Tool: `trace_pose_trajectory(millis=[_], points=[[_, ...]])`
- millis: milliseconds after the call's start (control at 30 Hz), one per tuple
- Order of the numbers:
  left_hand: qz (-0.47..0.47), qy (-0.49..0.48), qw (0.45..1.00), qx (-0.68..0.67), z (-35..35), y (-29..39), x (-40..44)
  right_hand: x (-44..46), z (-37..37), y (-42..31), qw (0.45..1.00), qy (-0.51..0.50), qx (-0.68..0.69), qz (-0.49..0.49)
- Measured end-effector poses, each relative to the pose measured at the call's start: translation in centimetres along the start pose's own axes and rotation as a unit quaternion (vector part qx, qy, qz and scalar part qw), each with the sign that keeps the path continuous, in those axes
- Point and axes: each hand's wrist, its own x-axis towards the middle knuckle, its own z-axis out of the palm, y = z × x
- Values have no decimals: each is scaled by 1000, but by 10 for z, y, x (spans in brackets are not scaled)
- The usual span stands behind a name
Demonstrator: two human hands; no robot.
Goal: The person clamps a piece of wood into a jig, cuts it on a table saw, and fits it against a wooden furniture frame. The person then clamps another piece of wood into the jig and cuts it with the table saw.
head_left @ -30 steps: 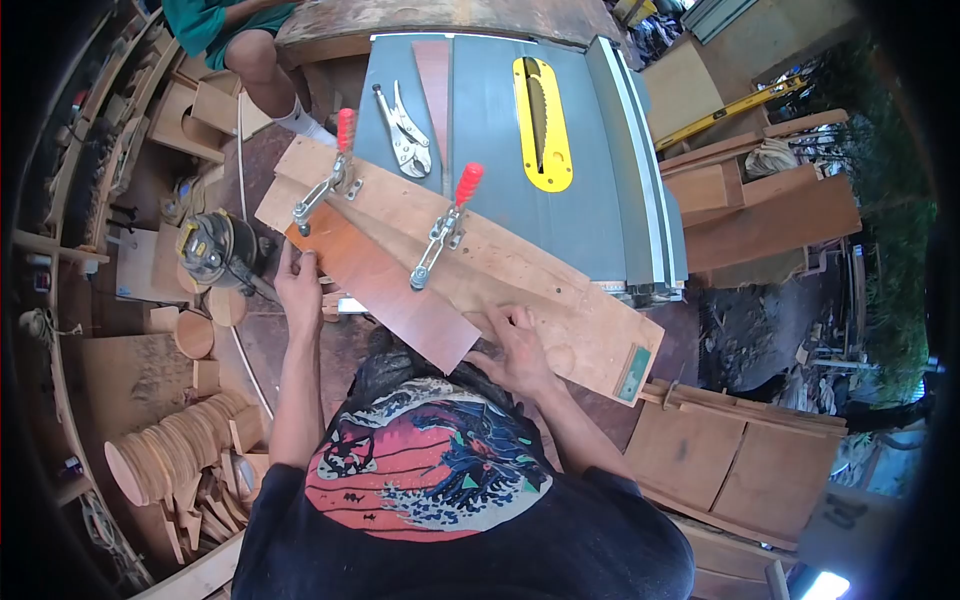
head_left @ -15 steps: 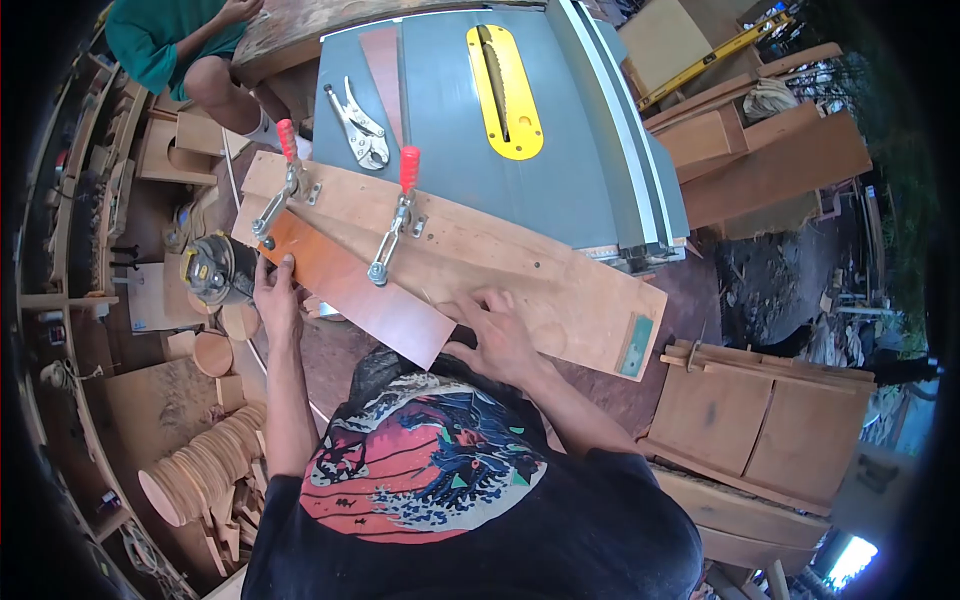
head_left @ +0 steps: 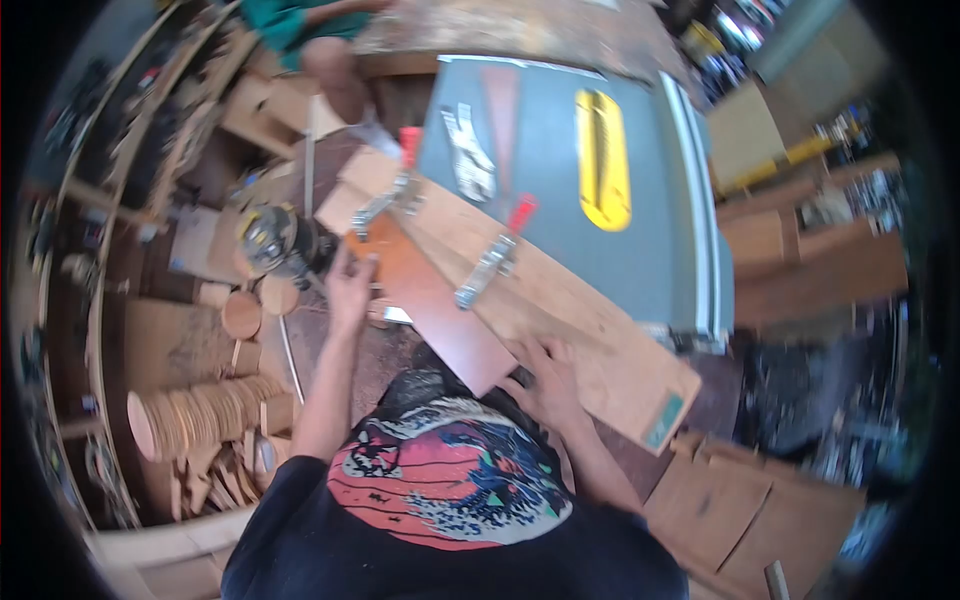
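Observation:
A thin reddish-brown wooden board (head_left: 440,310) lies slanted along the near edge of a longer plywood jig (head_left: 610,375). My left hand (head_left: 350,290) is closed on the board's left edge, with the thumb on top. At the other end my right hand (head_left: 550,385) is closed around the board's corner, its fingers bent over onto the jig; part of the grip is hidden. Two toggle clamps with red handles, a left one (head_left: 400,180) and a right one (head_left: 490,265), are mounted on the jig. The picture is blurred by motion.
Beyond the jig stands a table saw (head_left: 540,150) with a yellow blade insert (head_left: 604,165). Locking pliers (head_left: 470,160) and a thin wood wedge (head_left: 502,110) lie on it. A power tool (head_left: 275,240) sits at left, near stacked wooden discs (head_left: 205,415). Another person's leg (head_left: 335,75) shows behind.
The whole view has shifted and turned, so the saw, jig and hands appear further right and lower. Both hands keep their places on the board.

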Motion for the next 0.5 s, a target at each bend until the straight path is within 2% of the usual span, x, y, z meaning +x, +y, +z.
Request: trace_pose_trajectory(millis=[100, 200, 333, 433, 500], points=[[15, 8, 1000, -16, -10, -12, 9, 4, -5, -20, 999, -2, -28, 45], [-18, 14, 999, -35, -4, -3, -8, -5, -3, -12, 999, -16, -17, 27], [-3, 18, 999, -51, -5, 5, -11, -7, -3, -10, 1000, -22, -12, 15], [-25, 34, 999, -21, -6, 18, -18, -5, -4, -12, 999, -30, -15, 21], [-14, 33, 996, -77, -3, -6, -10, -4, -4, -15, 999, -28, -19, 22]])
